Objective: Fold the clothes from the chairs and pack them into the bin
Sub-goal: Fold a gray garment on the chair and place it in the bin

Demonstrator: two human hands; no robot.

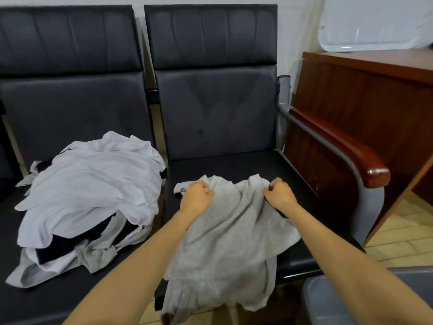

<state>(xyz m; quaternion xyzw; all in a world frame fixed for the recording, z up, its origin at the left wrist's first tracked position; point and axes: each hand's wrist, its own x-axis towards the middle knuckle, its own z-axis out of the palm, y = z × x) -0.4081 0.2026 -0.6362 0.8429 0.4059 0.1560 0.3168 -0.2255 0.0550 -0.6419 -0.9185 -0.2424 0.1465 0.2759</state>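
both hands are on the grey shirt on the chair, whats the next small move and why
Probably draw the left hand and right hand apart to spread the grey shirt flat on the seat. Both grip its far edge, yet it lies rumpled, its lower part hanging over the seat front.

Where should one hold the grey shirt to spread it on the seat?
Likely the grey shirt by its far corners, reaching from the front: left hand and right hand grip there, and its near end hangs off the seat.
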